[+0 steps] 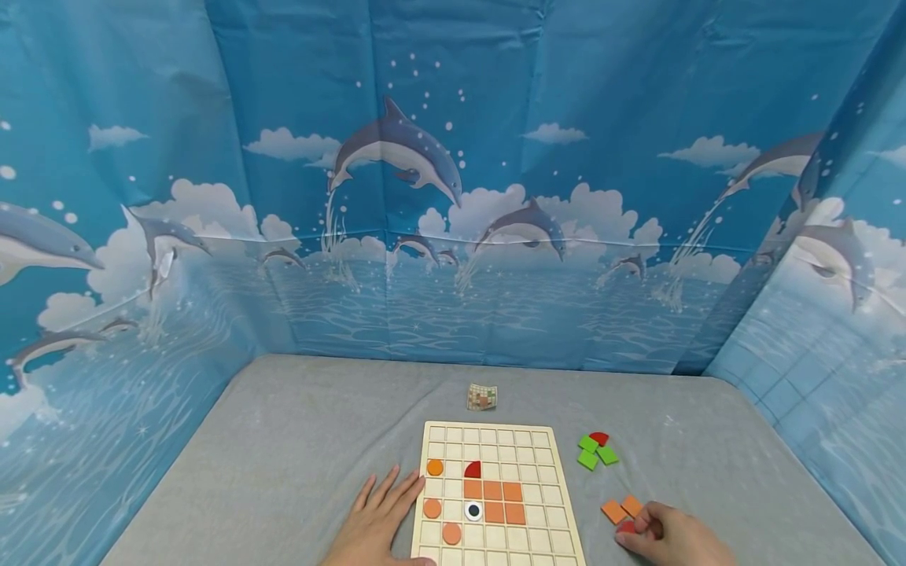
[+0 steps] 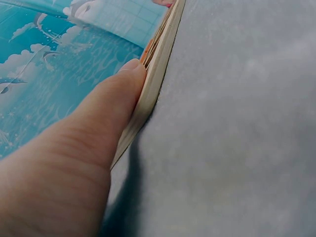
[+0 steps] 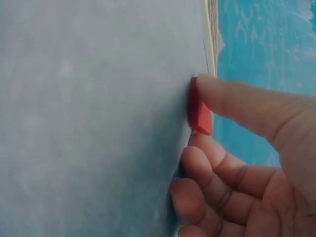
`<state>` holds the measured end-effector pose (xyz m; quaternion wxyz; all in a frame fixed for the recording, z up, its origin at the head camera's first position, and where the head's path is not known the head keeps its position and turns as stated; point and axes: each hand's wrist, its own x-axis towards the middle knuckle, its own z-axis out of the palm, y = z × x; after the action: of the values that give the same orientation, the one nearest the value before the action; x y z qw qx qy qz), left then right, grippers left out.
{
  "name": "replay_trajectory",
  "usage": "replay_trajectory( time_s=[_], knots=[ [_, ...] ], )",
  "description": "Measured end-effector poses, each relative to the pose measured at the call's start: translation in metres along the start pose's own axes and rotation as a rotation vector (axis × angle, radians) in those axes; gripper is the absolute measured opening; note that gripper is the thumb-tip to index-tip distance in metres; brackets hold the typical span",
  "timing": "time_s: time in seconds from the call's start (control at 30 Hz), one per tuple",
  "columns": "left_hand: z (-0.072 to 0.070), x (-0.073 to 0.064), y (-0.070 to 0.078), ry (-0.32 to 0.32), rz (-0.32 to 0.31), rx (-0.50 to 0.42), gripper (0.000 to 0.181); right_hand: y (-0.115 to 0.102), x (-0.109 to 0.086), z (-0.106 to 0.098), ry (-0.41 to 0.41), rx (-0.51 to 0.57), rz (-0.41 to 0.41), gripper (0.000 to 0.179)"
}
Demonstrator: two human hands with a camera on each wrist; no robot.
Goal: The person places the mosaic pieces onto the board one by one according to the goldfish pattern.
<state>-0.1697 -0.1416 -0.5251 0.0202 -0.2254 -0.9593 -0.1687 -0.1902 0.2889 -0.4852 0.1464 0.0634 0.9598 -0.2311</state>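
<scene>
A wooden grid board lies on the grey cloth. It bears several orange squares, a red quarter-circle piece, orange discs and a white disc with a black centre. My left hand lies spread at the board's left edge; in the left wrist view its thumb touches the board's side. Right of the board, my right hand pinches a red piece between thumb and index finger, close to the cloth. Its full outline is partly hidden by the fingers.
Two loose orange squares lie just beyond my right hand. Farther back sits a cluster of green squares with another red quarter-circle. A small patterned card lies behind the board. Dolphin-printed curtains enclose the table.
</scene>
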Motion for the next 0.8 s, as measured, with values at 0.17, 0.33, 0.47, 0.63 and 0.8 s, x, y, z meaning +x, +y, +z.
replay_trajectory(
  time_s=[0.17, 0.33, 0.47, 0.63, 0.8],
  knots=[
    [-0.0007, -0.0003, 0.0002, 0.000, -0.001, 0.002, 0.100, -0.0026, 0.0005, 0.0011, 0.002, 0.010, 0.009, 0.050],
    [-0.0028, -0.0006, 0.0014, -0.014, -0.015, -0.025, 0.100, -0.0056, 0.0024, 0.0020, 0.013, 0.016, -0.003, 0.048],
    [-0.0042, -0.0003, 0.0022, -0.027, -0.022, -0.038, 0.100, -0.0058, 0.0040, 0.0027, 0.006, 0.023, -0.005, 0.045],
    [-0.0038, -0.0004, 0.0022, -0.024, -0.021, -0.048, 0.099, -0.0057, 0.0037, 0.0023, 0.001, 0.059, -0.010, 0.041],
    [-0.0022, -0.0006, 0.0007, -0.012, -0.014, -0.062, 0.099, -0.0050, 0.0002, 0.0018, -0.031, 0.108, -0.004, 0.037]
  ],
)
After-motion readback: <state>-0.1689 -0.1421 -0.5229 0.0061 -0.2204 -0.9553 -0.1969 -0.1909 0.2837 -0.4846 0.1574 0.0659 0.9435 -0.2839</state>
